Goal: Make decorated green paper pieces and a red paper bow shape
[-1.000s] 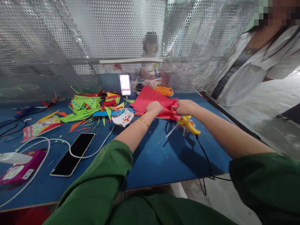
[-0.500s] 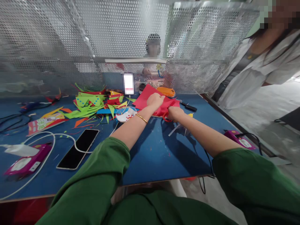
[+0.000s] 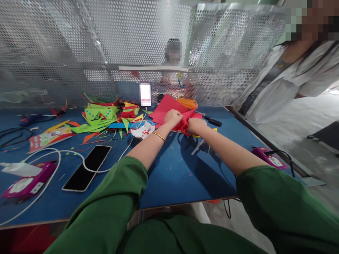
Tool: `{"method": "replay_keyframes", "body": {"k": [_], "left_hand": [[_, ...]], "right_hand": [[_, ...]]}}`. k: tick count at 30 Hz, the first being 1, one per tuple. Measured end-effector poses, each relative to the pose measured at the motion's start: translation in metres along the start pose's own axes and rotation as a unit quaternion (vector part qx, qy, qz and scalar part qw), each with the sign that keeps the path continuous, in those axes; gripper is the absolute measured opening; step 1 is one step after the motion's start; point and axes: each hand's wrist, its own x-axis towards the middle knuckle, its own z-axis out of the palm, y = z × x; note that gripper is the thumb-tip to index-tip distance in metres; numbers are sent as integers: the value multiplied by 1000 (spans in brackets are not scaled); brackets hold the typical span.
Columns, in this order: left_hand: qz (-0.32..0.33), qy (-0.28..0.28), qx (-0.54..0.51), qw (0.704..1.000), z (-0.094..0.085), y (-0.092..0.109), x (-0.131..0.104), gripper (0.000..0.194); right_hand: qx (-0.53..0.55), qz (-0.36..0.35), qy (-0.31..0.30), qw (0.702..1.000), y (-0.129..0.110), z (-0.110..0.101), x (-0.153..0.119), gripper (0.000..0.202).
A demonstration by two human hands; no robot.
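Note:
Red paper (image 3: 167, 104) lies towards the back of the table, with several sheets overlapping. My left hand (image 3: 173, 118) is closed on it, fingers curled and partly hidden. Just to the right, my right hand (image 3: 196, 126) is wrapped round a pair of scissors; a red handle loop (image 3: 184, 131) shows below the fingers. The blades are hidden by the hand and paper. A raised red flap stands between both hands. Beside my left wrist is a white dish (image 3: 143, 131) with small red bits in it.
Green, yellow and orange paper scraps (image 3: 97, 118) cover the back left. A dark phone (image 3: 87, 168), a white cable and a purple power bank (image 3: 29, 181) lie nearer left. Another purple device (image 3: 268, 157) sits right. A perforated metal screen (image 3: 132, 35) closes the back; a person stands at right.
Both hands have shifted slightly left, still holding the paper and the scissors. The red flap between them now stands up more, towards the right hand.

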Motion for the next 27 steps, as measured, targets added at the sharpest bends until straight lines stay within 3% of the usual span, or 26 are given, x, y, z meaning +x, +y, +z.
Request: {"method": "replay_keyframes", "body": {"k": [4, 9, 12, 15, 19, 23, 27], "left_hand": [[45, 18, 18, 999, 0, -1, 1, 23], [81, 16, 6, 997, 6, -7, -4, 26], [76, 8, -12, 997, 11, -11, -11, 28], [61, 9, -20, 998, 16, -17, -20, 27], [16, 41, -5, 999, 20, -25, -31, 30], [-16, 89, 11, 996, 25, -31, -42, 43], [-26, 145, 10, 989, 23, -25, -53, 71]], "right_hand": [[12, -1, 6, 1000, -5, 9, 6, 38], [30, 6, 50, 998, 6, 5, 7, 37], [40, 15, 107, 993, 16, -5, 8, 44], [51, -18, 134, 989, 19, -8, 14, 52], [64, -63, 132, 987, 19, -2, 24, 36], [84, -27, 180, 980, 24, -5, 29, 28], [103, 7, 253, 962, 36, -22, 21, 38]]}}
